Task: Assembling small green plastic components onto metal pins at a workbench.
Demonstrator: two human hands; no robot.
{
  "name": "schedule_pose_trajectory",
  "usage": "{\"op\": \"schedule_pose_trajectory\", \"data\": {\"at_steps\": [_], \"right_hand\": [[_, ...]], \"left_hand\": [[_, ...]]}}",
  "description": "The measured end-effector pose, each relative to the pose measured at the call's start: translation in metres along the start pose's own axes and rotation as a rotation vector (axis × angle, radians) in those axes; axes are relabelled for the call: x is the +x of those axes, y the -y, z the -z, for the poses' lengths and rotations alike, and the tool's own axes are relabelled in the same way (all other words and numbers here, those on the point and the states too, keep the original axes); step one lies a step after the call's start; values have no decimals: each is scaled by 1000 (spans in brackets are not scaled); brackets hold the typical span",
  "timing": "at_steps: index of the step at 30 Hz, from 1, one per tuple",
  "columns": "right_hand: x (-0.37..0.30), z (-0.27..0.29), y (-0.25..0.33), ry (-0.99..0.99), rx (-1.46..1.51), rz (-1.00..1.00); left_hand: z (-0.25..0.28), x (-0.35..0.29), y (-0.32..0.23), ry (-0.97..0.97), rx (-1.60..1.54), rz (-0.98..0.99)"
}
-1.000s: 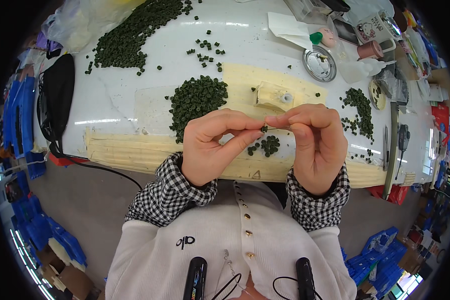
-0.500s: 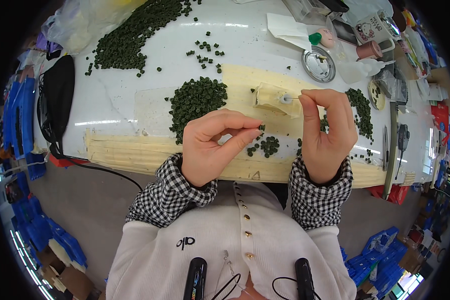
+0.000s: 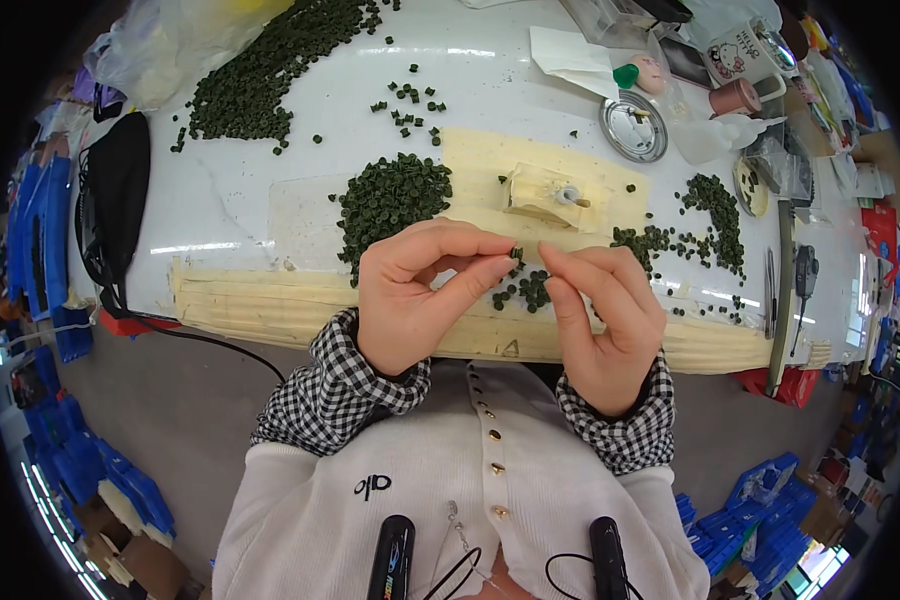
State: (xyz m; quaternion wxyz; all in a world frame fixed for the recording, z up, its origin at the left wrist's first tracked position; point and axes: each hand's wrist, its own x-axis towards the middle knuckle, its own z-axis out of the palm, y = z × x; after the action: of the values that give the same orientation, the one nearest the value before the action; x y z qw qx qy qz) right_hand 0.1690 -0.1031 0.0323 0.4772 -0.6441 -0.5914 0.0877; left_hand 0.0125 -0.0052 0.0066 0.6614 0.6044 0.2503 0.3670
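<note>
My left hand (image 3: 415, 290) pinches a small dark green round piece (image 3: 517, 256) between thumb and forefinger, just above the table. Close on its right is my right hand (image 3: 610, 325), its thumb and fingers curled in toward that piece; whatever they may hold is too small to make out. Beyond the hands stands a tape-wrapped block (image 3: 535, 197) with a white nozzle (image 3: 567, 194) on it, a short brownish tip showing. Beneath the fingertips lie several loose green pieces (image 3: 534, 290). A larger heap of the same pieces (image 3: 395, 200) lies beyond my left hand.
Tan tape (image 3: 270, 305) covers the table's near edge. More green pieces lie in a big pile (image 3: 255, 80) at far left and a scattering (image 3: 715, 215) at right. A round metal lid (image 3: 634, 127), a squeeze bottle (image 3: 715, 138), tweezers (image 3: 770, 290) and a black cloth bag (image 3: 115, 200) are around.
My right hand has come down and left from the nozzle, where a thin rod showed at its fingertips, to beside the left fingertips. My left hand keeps its pinch, shifted slightly left.
</note>
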Motion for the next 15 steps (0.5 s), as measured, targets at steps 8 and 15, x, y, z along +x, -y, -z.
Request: {"op": "schedule_pose_trajectory", "data": {"at_steps": [8, 15], "right_hand": [[-17, -9, 0, 35, 123, -23], [-28, 9, -16, -82, -50, -95]], "left_hand": [[-1, -3, -1, 30, 96, -68], [8, -12, -11, 79, 566, -193]]}}
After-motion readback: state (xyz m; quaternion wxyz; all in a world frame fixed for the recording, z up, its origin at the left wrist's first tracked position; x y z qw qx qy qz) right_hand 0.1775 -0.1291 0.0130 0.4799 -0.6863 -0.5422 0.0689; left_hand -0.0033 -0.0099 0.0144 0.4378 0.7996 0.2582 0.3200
